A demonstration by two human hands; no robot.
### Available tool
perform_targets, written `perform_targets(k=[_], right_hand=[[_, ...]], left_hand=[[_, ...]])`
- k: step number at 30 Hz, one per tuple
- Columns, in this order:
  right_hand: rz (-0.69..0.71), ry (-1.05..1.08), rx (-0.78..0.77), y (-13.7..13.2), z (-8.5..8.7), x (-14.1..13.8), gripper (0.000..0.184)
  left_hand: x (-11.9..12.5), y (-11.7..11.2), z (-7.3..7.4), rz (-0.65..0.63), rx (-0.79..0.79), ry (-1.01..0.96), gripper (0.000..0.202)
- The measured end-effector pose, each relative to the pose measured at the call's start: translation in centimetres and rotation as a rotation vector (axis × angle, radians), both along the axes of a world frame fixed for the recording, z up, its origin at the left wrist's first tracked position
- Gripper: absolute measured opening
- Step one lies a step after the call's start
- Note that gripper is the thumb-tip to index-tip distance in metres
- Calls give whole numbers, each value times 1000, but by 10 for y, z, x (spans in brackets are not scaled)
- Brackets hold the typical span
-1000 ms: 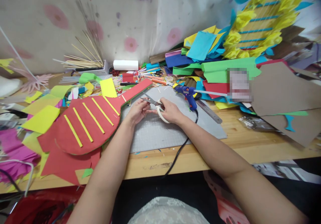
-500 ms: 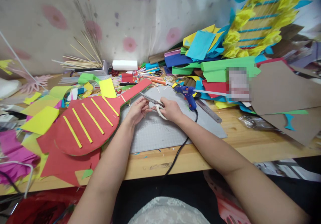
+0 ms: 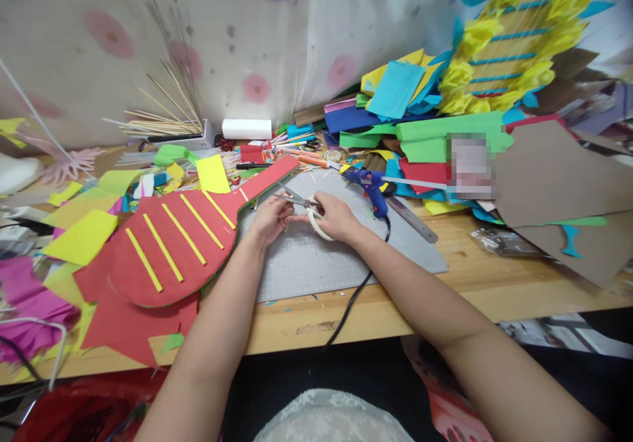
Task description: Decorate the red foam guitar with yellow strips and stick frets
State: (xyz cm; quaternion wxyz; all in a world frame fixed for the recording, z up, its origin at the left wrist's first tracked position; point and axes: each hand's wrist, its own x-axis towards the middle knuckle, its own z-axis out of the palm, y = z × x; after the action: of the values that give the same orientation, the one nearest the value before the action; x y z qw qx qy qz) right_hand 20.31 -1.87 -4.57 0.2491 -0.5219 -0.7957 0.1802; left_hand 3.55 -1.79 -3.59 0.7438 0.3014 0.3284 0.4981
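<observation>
My right hand (image 3: 333, 216) grips a pair of scissors (image 3: 316, 221) by the white handles, with the metal blades pointing left and parted a little. Close by the blades, my left hand (image 3: 273, 220) is closed in a pinch; whatever lies between its fingertips is too small to make out. Both hands are over a grey cutting mat (image 3: 297, 277). To their left lies a red paddle-shaped cutout (image 3: 173, 247) with several yellow strips across it and a narrow neck.
A blue glue gun (image 3: 370, 188) rests right of my hands, its black cord (image 3: 353, 297) running over the table edge. Beside it lies a metal ruler (image 3: 413, 220). Coloured paper scraps crowd the left; brown cardboard (image 3: 548, 171) leans at the right. Wooden sticks (image 3: 168, 125) stand behind.
The scissor blades have opened wider around the left fingertips. Both hands stay almost in the same place.
</observation>
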Motion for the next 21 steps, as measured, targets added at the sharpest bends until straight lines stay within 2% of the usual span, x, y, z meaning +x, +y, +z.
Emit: perform_targets(k=[7,14,21], right_hand=[[-63,-34,-45,-4,1,-1,35],[-91,8,-92,2,-2,1,38],[24,0,-60,3,2,4,33]], left_hand=[[3,-1,-2,45,4,22,11],[4,-1,2,14,-24,4,8],[1,-1,4,-6,-26,44,21]])
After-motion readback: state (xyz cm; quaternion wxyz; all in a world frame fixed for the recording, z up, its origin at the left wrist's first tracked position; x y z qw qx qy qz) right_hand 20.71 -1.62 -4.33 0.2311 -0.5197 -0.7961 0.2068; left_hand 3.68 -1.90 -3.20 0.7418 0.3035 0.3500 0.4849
